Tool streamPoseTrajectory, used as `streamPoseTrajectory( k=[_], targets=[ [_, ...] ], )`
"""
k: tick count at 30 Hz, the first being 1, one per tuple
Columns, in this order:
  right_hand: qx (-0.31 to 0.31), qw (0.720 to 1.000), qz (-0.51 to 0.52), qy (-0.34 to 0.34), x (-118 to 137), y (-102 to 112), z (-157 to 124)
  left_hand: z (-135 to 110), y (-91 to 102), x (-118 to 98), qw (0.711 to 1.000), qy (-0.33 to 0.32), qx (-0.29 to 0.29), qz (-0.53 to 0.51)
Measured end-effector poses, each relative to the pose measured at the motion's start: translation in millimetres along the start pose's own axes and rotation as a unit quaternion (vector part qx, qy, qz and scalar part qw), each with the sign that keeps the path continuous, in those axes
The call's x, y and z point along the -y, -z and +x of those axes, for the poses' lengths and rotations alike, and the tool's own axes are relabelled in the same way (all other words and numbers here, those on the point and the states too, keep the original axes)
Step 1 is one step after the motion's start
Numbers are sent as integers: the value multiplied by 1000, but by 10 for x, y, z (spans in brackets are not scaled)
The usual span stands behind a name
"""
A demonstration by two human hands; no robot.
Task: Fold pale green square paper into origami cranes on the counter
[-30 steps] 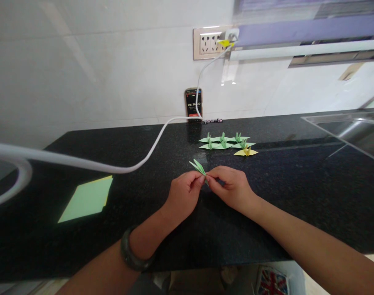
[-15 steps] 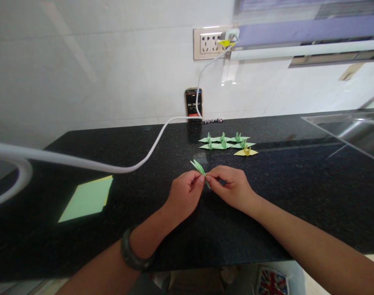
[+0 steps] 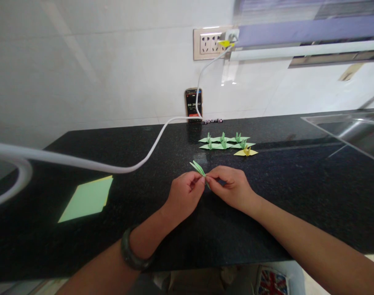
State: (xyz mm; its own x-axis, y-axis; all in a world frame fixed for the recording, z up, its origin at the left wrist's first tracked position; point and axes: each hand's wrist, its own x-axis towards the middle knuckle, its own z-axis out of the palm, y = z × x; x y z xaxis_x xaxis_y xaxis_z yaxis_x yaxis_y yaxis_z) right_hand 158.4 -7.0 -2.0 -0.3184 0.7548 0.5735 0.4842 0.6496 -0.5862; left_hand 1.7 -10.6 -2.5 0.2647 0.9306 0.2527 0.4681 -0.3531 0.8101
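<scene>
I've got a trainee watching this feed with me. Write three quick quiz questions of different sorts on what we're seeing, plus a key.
1. True or false: the left hand and the right hand both pinch the folded green paper.

2. How many green cranes stand on the counter?
A) four
B) six
C) nine

3. Fill in (left or right): the dark bangle is worn on the wearer's ____ side.

Key: 1. True. 2. B, six. 3. Left.
</scene>
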Motion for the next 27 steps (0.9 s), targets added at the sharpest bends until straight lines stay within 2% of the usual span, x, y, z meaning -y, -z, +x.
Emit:
streamPoseTrajectory(
  k=[9, 18, 27],
  targets=[
    [24, 1000, -8, 11, -7, 6, 4, -4, 0, 12, 1000, 11, 1, -11],
    [20, 1000, -20, -1, -7, -5, 2, 0, 16, 5, 999, -15, 5, 52],
    [32, 997, -51, -54, 11, -22, -4, 15, 19, -19, 995, -41, 3, 87]
  ],
)
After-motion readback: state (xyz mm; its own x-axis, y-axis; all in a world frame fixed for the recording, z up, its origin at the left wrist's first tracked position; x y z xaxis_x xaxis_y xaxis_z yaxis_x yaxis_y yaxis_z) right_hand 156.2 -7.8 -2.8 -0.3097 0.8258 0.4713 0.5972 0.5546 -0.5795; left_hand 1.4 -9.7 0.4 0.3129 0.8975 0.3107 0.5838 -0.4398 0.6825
